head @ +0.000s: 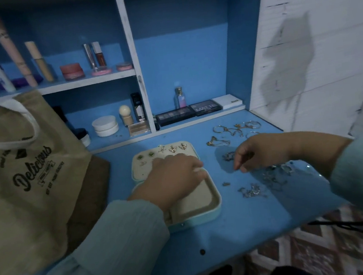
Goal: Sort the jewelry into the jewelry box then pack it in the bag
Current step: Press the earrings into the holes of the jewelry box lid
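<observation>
Now: right hand (251, 155) pinches down at loose silver jewelry (229, 156) on table (239, 216), catch unclear; jewelry box (207, 210) lies left, under resting, empty left hand (175, 175).

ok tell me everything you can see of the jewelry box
The jewelry box is small, with rounded corners, a pale mint shell and a cream, soft-looking lining. It lies open on the blue desk, its lid flat behind the tray. Several gold and green earrings sit in a row on the lid panel. The left hand rests across its middle, hiding part of it.
</observation>
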The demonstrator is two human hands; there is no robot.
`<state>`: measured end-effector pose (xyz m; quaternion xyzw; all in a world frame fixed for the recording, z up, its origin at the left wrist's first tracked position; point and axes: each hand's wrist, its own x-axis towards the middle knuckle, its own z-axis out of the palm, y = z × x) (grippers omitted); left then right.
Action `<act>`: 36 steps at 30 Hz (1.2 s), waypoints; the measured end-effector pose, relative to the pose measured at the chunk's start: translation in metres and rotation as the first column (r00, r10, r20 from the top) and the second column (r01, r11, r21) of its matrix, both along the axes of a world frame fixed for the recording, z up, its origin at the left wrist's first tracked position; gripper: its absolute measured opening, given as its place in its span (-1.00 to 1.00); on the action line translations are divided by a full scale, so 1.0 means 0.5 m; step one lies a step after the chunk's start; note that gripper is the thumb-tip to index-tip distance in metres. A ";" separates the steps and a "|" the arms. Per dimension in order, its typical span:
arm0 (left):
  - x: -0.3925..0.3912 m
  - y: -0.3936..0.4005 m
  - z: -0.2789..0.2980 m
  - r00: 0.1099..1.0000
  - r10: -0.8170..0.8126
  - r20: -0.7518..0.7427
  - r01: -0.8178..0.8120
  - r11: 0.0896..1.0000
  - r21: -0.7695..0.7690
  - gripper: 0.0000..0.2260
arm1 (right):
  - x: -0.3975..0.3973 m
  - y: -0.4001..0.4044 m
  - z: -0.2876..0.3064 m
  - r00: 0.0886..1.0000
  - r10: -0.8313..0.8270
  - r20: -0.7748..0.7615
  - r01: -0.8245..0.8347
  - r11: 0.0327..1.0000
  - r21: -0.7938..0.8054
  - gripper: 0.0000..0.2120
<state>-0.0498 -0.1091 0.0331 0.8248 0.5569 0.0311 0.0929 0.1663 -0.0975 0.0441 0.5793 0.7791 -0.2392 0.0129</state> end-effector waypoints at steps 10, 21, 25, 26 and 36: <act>0.094 0.012 -0.033 0.966 -0.170 -0.197 0.196 0.973 0.120 -0.76 | 0.082 -0.069 -0.039 0.992 0.059 0.112 -0.082 0.974 0.211 -0.78; 0.129 0.028 -0.057 0.977 -0.142 -0.161 0.159 0.982 0.099 -0.87 | 0.111 -0.119 -0.124 0.998 0.002 -0.063 0.027 0.894 0.447 -0.78; 0.134 0.030 -0.064 0.981 -0.133 -0.139 0.149 0.983 0.112 -0.87 | 0.114 -0.125 -0.159 0.980 -0.019 -0.197 0.123 0.837 0.533 -0.85; 0.135 0.031 -0.066 0.982 -0.135 -0.130 0.150 0.982 0.117 -0.86 | 0.115 -0.125 -0.165 0.970 -0.027 -0.242 0.158 0.825 0.542 -0.86; 0.134 0.030 -0.084 0.997 -0.069 0.021 0.067 0.994 0.084 -0.85 | 0.122 -0.120 -0.179 0.896 -0.129 -0.425 0.381 0.714 0.587 -0.82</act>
